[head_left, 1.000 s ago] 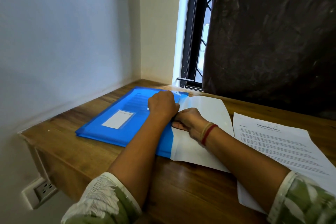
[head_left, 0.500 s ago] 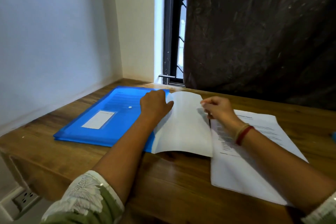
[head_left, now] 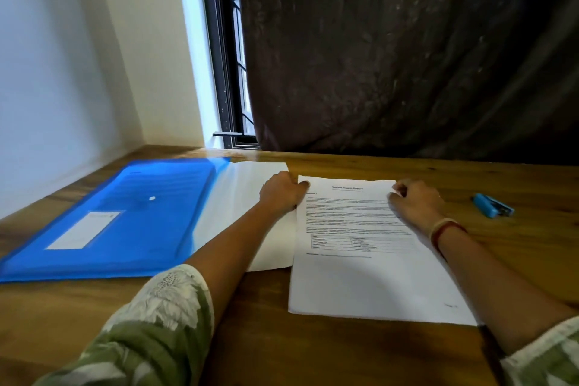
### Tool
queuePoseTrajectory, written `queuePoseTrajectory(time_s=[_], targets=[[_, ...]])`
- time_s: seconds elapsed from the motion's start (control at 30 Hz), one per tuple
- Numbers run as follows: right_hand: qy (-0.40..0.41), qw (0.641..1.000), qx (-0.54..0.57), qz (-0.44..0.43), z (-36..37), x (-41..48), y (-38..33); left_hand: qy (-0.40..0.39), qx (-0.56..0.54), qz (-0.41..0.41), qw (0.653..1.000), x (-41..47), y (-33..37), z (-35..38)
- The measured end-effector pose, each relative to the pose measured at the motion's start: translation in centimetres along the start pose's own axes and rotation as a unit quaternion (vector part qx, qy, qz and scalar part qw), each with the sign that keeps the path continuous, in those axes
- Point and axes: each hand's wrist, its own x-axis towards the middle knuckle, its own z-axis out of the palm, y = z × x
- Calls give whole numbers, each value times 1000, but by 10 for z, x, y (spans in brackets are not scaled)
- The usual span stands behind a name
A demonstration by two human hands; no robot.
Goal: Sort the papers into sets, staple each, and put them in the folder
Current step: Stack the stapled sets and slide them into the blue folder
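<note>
L hand [head_left: 282, 194] is sitting knuckles-up at the far-left corner of the papers [head_left: 360, 276], fingers tucked under & hidden, so can't tell if it's gripping. R hand [head_left: 413, 201] is pinching the far-right corner w/ curled fingers, tips blurred. Papers are lying flat on the desk [head_left: 313, 354], centre-right. Folder [head_left: 125, 216] is lying left, near corner cut off, blank sheets [head_left: 238, 197] sticking out its right side. Stapler [head_left: 492, 205] is lying far right, smeared.
</note>
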Motion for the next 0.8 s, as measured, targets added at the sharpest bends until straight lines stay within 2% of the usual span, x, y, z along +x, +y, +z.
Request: queuePoseTrajectory(time_s=[0.1,0.2,0.3,0.4,0.53,0.63,0.73,0.8], targets=[[-1,1000,-9,3,1,2,3,20,-45,-4,999,5,2,7],[10,1000,-1,12,-2,-1,-1,2,-172,29,985,5,8,7],[1,989,124,83,-5,-5,-5,12,-266,75,961,-4,21,2],[-25,949,282,141,-14,2,-9,-10,-398,50,916,-12,31,-8],[-53,901,399,161,-37,10,-11,-12,-531,-34,847,-15,35,-25],[-138,860,460,172,-51,8,-8,-13,-605,-77,792,-12,33,-36],[-241,828,495,104,-72,-4,-19,-9,-627,-94,773,-12,29,-44],[-324,804,497,27,-85,-8,-25,-14,-640,-101,762,-13,29,-47]])
